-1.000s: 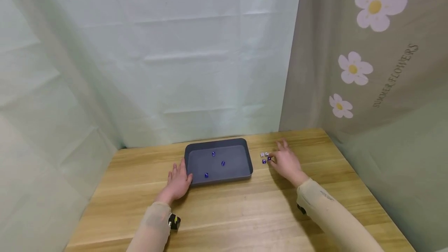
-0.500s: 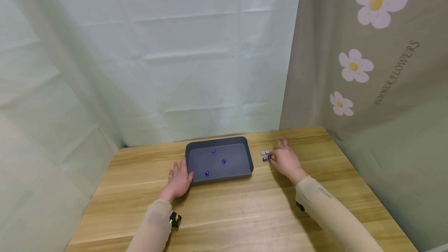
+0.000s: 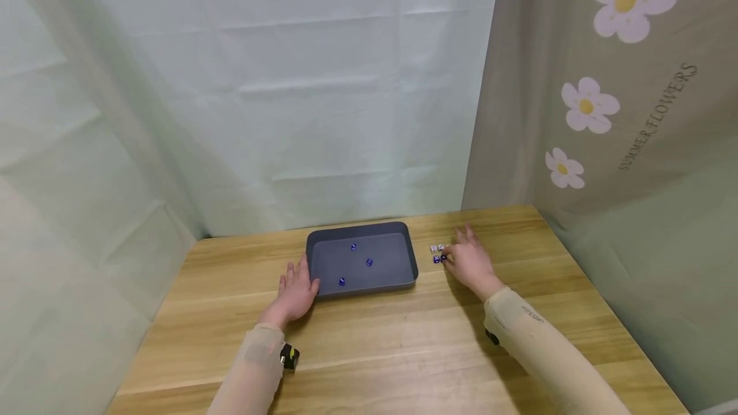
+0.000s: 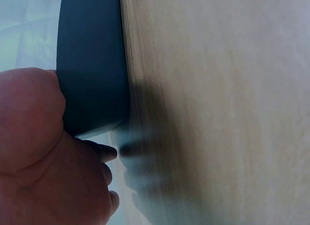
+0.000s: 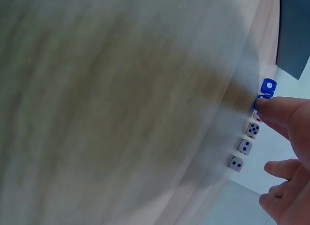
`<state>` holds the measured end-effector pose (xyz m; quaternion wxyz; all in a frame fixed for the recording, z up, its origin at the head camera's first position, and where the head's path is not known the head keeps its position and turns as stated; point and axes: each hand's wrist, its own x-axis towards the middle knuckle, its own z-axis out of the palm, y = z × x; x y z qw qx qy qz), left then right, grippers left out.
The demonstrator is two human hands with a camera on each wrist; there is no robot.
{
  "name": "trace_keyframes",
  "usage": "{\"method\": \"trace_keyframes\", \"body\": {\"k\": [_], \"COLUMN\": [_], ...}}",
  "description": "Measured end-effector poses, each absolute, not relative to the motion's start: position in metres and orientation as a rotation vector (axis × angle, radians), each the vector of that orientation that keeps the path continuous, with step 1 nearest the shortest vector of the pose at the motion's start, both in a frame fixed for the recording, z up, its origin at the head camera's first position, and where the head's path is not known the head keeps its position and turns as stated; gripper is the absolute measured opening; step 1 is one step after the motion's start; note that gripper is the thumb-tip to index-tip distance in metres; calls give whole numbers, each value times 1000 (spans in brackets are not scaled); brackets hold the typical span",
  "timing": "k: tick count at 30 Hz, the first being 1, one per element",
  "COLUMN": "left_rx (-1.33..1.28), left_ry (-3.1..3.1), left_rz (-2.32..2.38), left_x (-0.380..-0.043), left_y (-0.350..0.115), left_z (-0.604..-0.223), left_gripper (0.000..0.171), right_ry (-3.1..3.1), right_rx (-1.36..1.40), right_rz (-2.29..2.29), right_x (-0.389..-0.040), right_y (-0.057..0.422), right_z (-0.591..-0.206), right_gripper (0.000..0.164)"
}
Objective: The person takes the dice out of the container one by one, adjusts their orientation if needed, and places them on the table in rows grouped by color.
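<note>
Right hand (image 3: 469, 266) pinches a blue die (image 3: 443, 258), right of a gray tray (image 3: 389, 274).
Left hand (image 3: 296, 293), fingers extended, touches the tray's left end.

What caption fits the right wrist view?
Right hand pinches a blue die, between a second blue die and a row of white dice.

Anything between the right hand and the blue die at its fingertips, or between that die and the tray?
Nothing visible between the right hand and that blue die: they're in contact. Toward the tray, a second blue die sits alongside, then the tray's raised side.
</note>
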<state>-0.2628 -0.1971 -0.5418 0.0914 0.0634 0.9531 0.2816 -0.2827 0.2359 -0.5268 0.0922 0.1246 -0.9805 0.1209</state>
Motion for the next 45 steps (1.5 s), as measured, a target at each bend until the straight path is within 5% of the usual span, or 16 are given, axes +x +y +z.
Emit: {"method": "trace_keyframes", "body": {"k": [45], "left_rx": [199], "left_ry": [2837], "left_rz": [841], "left_x": [-262], "left_y": [-196], "left_z": [-540], "left_gripper": [79], "right_ry": [-2882], "right_rx": [293], "right_rz": [541], "right_x": [-278], "right_y": [237], "right_z": [-523], "right_gripper": [35]}}
